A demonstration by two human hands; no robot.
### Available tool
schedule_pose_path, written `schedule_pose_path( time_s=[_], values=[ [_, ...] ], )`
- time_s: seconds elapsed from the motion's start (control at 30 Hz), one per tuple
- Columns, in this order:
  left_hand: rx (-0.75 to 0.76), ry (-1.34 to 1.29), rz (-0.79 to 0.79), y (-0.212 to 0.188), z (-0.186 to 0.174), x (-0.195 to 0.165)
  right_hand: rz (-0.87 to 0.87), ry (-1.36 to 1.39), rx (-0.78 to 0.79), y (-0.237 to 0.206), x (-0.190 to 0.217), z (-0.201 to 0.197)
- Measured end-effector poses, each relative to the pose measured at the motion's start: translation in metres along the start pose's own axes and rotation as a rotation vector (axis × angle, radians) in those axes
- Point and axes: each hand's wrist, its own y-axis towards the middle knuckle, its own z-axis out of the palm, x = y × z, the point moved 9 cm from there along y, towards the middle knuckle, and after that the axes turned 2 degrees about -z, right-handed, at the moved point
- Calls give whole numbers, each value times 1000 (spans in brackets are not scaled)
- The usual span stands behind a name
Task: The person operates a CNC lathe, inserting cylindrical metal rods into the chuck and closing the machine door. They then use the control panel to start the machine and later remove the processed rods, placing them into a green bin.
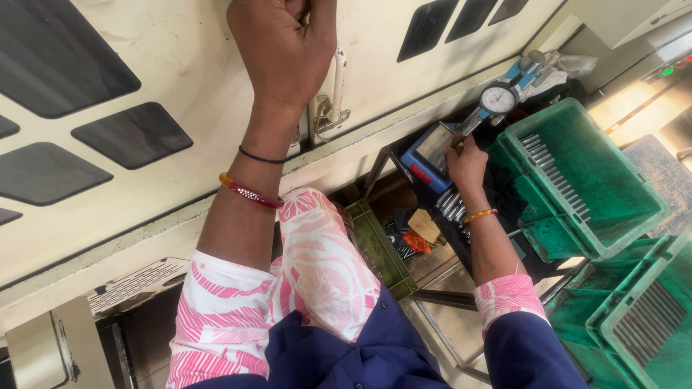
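My left hand [285,50] grips the door handle [336,86] up top — my right hand [465,162] holds the dial gauge [497,99] by the green bin [577,180].

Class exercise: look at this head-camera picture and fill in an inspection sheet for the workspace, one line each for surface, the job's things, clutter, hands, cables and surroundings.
Surface: dark workbench top, largely covered.
Job's things: round white dial gauge on a metal stand; row of small silver metal pins below the right hand; blue and grey box-shaped device.
Clutter: green plastic crate holding a row of metal pins; second green crate; orange scrap lower down.
Hands: left hand closed at the cream machine door near its metal handle; right hand at the gauge's base, grip unclear.
Cables: nothing seen.
Surroundings: cream door with dark panels; metal frame below.
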Motion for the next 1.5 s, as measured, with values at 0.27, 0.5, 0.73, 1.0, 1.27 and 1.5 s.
schedule_pose_path(
  time_s=[0.27, 0.5, 0.73, 1.0, 1.27, 1.5],
  values=[
    [-2, 10, 0, 3, 1, 2, 12, 11, -11, 3, 4, 1],
    [-7, 31, 14, 5, 0, -2, 13, -31, -79, 0, 16, -3],
    [-5, 18, 5, 4, 0, -3, 33, -46, -64, -3, 17, -2],
    [-4, -7, 19, 7, -2, -7, -34, 100, -152, -5, 25, -9],
    [8, 16, -35, 7, -5, -8, 67, 501, -363, -8, -21, -39],
    [67, -22, -61, 5, -4, -5, 321, 744, -249, -2, -64, -73]
  ],
)
